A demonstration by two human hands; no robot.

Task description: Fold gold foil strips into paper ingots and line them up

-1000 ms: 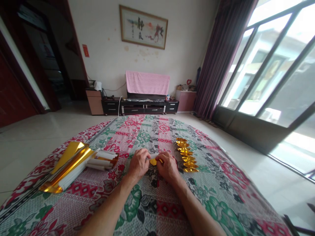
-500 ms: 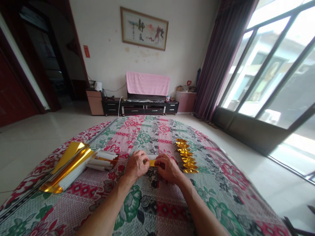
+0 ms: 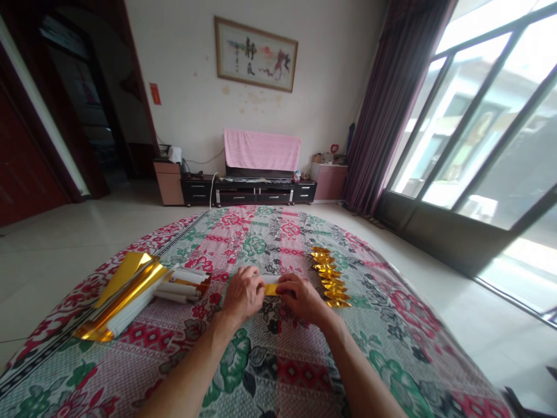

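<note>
Between my two hands, over the middle of the patterned cloth (image 3: 261, 244), is a small sheet of gold foil paper (image 3: 272, 288) with a white part along its far side. My left hand (image 3: 244, 293) pinches its left end, thumb against fingers. At the right end, my right hand (image 3: 301, 297) grips it the same way. Just right of my right hand lies a row of several folded gold paper pieces (image 3: 333, 284), pointed at their ends. To the left rests a stack of gold foil sheets (image 3: 126, 293), partly curled, beside some white paper rolls (image 3: 180, 284).
The cloth covers a large rounded table. Beyond it, against the wall, stands a low black cabinet (image 3: 255, 193) under a pink cloth (image 3: 262, 150). A purple curtain (image 3: 383, 110) and large windows (image 3: 478, 128) are on the right.
My right hand's fingers have shifted slightly on the gold paper, and a bit more of its white part shows. The piles on both sides lie as before.
</note>
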